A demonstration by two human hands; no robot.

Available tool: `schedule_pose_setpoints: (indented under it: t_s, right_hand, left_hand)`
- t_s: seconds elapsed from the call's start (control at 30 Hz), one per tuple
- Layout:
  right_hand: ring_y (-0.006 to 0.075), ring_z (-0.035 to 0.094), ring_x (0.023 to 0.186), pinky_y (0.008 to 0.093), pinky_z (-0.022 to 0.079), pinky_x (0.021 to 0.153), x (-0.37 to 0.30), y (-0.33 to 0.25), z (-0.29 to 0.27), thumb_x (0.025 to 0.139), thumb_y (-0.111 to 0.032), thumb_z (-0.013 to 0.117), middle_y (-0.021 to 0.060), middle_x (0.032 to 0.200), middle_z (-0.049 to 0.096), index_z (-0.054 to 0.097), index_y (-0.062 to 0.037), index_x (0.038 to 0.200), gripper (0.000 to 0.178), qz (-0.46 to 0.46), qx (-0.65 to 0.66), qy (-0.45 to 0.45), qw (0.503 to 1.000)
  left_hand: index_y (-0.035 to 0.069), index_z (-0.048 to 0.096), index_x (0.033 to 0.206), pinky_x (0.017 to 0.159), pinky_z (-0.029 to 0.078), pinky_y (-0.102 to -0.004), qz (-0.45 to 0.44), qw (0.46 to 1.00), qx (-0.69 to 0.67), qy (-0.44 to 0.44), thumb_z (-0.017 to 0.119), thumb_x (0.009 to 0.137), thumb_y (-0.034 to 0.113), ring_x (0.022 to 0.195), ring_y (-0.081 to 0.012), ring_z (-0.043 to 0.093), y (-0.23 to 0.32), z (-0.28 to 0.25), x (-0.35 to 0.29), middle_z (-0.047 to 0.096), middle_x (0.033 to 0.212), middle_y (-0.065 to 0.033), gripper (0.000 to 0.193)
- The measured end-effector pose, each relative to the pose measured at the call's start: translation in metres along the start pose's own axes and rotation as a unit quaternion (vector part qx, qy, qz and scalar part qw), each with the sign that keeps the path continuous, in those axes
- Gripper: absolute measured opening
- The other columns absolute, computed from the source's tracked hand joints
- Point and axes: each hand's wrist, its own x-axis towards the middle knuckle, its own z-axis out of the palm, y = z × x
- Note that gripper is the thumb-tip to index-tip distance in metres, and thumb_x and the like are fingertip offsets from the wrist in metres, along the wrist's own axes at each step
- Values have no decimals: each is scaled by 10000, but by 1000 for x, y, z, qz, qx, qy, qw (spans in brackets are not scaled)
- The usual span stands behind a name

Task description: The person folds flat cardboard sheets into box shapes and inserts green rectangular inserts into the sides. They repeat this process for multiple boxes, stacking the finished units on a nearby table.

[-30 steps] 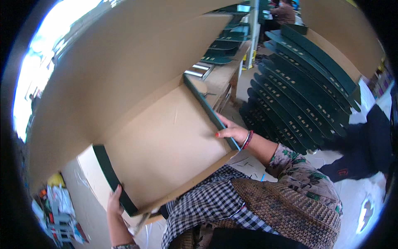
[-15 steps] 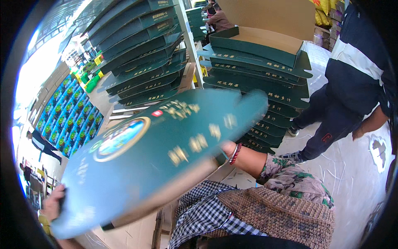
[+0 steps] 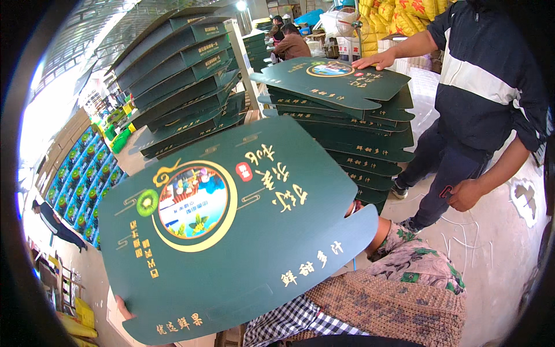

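Cardboard in deep, matte green makes up the carton (image 3: 254, 243), a broad, flat piece with rounded corners held at a slant in front of the person's body, its printed face turned up toward the camera. On that face an oval picture (image 3: 193, 202) shows bright blue, white, reddish and leafy green patches, wrapped along its right and lower side by a pale gold crescent (image 3: 232, 202) with a curling flourish at its upper end. A round kiwi slice (image 3: 147, 203) in vivid green sits against the picture's left side, and a small red label (image 3: 244, 172) stands off to its right, beside large brushed gold lettering. Fine gold cloud-like outlines are scattered over the green, and more gold lettering runs along the near edge. At the right end, a rounded flap (image 3: 341, 251) juts out past a notch. The left hand (image 3: 123, 307) is clamped on the carton's lower left edge, a little of it showing past the cardboard. The right hand (image 3: 355, 208) is at the right end, mostly hidden by the flap, so how tightly its fingers are closed cannot be told. Just beyond stands a stack of similar green cartons (image 3: 370, 144), where a co-worker's hand (image 3: 374, 60) rests spread on the topmost lid. Another tall stack (image 3: 191, 63) rises behind, to the left.
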Motion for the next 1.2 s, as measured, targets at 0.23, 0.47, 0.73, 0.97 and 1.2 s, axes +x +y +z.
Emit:
schedule_pose_setpoints:
  t_s: [0.23,0.47,0.73,0.97,1.2]
  right_hand:
    - [262,525,1185,431,426,1007,-36,-44,14,855,-234,642,140,1305,518,392,-60,1363,592,-106,14,45,993]
    - [266,528,1181,441,426,1007,-41,-128,41,859,-238,642,141,1298,524,406,-62,1348,571,-258,20,51,965]
    - [295,531,1164,474,432,996,0,-240,-29,888,-292,621,138,1297,523,453,-70,1313,508,-425,-21,226,876]
    - [294,527,1075,447,421,805,10,-277,-126,919,-428,501,76,1280,465,461,-127,1339,518,-401,-182,551,709]
    - [128,530,489,252,407,382,11,-133,-204,857,-190,593,17,625,559,564,-107,734,151,-334,-30,537,774]
  left_hand:
    - [92,408,1388,1044,376,-423,57,977,-11,-203,434,983,374,1232,-254,474,17,19,49,460,1381,-107,494]
    - [93,388,1406,1009,399,-399,-56,902,-3,-427,455,980,411,1224,-243,474,-17,67,84,457,1393,-97,536]
    - [116,355,1440,940,411,-338,-101,940,167,-280,456,975,430,1178,-183,473,-42,-8,82,441,1399,-91,571]
    - [114,355,1448,1013,319,-364,-80,952,196,-220,447,971,431,1254,-222,418,-19,-83,90,413,1426,-128,580]
    - [132,389,1429,1085,275,-395,-92,972,206,-70,444,975,402,1346,-255,342,-10,-156,82,346,1481,-146,531]
